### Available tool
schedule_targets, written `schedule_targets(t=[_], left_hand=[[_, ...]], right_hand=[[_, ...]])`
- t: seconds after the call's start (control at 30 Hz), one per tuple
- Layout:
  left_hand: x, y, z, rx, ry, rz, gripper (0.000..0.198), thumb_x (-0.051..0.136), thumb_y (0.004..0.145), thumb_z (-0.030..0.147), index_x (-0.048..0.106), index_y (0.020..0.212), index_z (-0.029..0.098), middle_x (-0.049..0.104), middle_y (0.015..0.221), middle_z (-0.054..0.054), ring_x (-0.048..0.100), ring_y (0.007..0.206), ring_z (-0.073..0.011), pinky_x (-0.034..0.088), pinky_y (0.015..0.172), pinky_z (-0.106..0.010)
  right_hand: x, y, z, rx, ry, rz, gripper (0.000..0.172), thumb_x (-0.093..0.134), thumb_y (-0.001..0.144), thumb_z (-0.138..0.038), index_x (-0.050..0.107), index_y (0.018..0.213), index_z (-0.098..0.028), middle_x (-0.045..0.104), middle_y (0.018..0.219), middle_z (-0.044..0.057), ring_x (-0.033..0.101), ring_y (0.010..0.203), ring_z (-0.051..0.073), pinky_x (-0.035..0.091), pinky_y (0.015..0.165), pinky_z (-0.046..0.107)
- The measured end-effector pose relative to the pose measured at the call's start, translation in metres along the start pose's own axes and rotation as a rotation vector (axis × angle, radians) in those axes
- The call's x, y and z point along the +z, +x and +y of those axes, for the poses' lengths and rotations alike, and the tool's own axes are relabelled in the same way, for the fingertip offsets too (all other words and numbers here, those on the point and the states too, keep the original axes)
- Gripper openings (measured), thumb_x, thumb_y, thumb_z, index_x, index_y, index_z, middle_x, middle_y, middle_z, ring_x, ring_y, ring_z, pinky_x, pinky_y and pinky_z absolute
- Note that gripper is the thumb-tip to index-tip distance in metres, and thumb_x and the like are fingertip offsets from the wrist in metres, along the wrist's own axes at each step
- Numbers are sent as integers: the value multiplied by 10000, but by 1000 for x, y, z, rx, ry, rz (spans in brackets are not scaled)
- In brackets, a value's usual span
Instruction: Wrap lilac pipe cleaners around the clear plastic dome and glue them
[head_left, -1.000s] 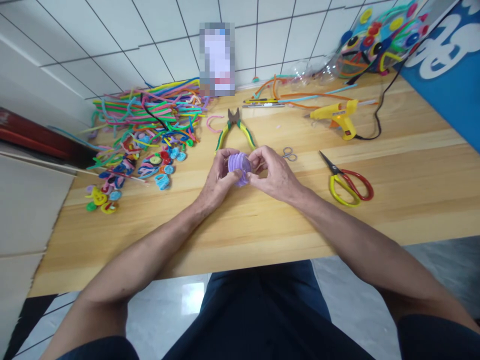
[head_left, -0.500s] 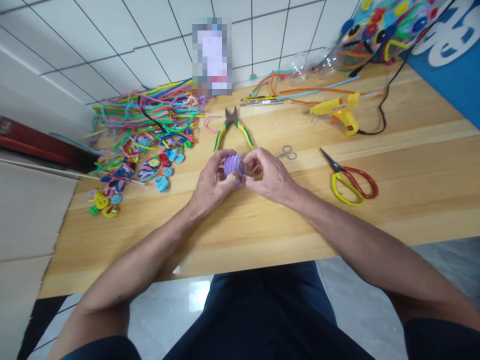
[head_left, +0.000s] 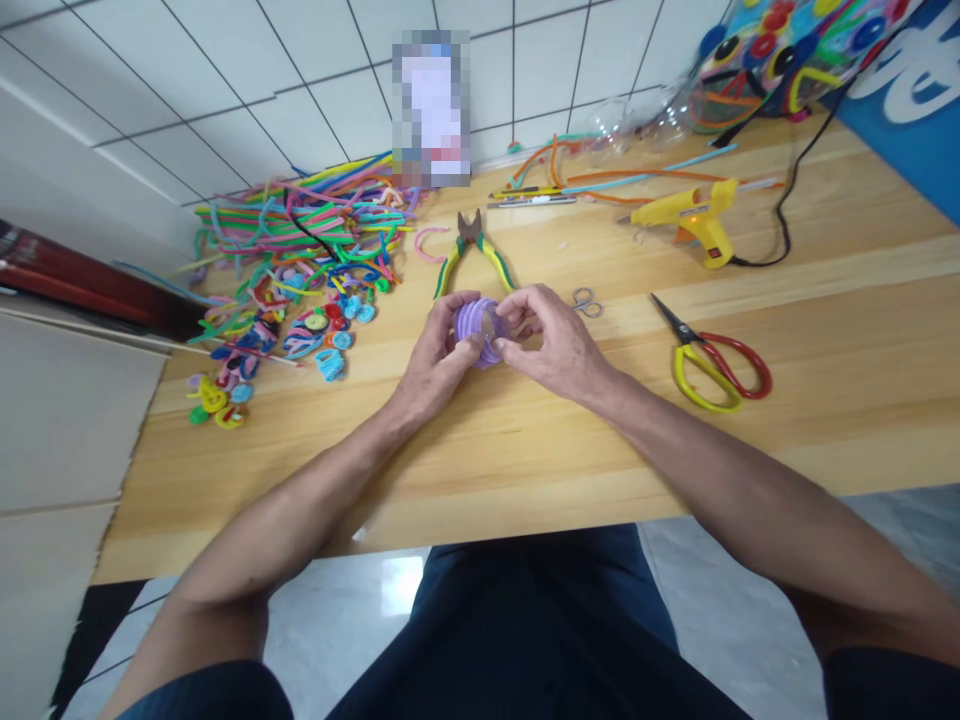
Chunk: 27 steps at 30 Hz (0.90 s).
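Observation:
A round coil of purple pipe cleaner (head_left: pixel 471 320) is held between my hands above the wooden table. My left hand (head_left: pixel 440 345) wraps its left side, the thumb pressing on the front. My right hand (head_left: pixel 550 335) pinches at the coil's right edge with thumb and fingers; part of that edge is hidden by the fingertips. Just beyond the hands lie pliers (head_left: pixel 470 232) with green and yellow handles, jaws pointing away. Small scissors (head_left: pixel 588 303) rest right behind my right hand, partly covered by it.
Colourful pipe cleaners (head_left: pixel 300 225) and small curled pieces (head_left: pixel 330 362) lie at the left. To the right are red and yellow scissors (head_left: pixel 709 365) and a yellow glue gun (head_left: pixel 694 218) with a black cord. A phone with a blurred screen (head_left: pixel 433 115) leans on the tiled wall.
The purple coil has turned, so more of its round face and a hollow middle show now. Both hands keep hold of it. The whole view has shifted slightly.

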<state>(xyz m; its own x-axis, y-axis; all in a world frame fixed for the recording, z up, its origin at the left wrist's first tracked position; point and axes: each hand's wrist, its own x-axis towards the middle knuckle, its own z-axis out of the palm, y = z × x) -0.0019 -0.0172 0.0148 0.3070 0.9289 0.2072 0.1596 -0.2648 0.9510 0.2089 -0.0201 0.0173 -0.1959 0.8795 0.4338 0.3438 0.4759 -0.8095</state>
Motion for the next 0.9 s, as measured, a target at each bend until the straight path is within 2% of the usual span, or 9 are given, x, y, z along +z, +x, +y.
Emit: schedule_targets(t=[0.33,0.57,0.9], left_hand=[[5,3,6,-47,-81,24,491,771,906,366,586,1350,266,709,1311,-55,723,1152,-208,620,1009,-352],[4,6,4,-32,-114,-16,513,795,886,395,557,1322,267,727,1224,-42,726,1071,-195,629,943,-345],[4,7,9,-31,-114,-8,501,801,866,373,560,1290,260,733,1162,-29,719,1005,-178,632,865,-312]], right_hand=[[1,-2,1,12,-19,12,363,800,794,-194,640,1112,-262,703,1102,51,695,986,240,644,871,418],[1,-2,0,10,10,15,337,805,799,-203,646,1091,-259,694,1089,47,691,968,229,636,826,392],[-1,-1,-2,12,2,9,325,816,801,-219,666,1087,-258,710,1096,54,697,983,244,650,820,407]])
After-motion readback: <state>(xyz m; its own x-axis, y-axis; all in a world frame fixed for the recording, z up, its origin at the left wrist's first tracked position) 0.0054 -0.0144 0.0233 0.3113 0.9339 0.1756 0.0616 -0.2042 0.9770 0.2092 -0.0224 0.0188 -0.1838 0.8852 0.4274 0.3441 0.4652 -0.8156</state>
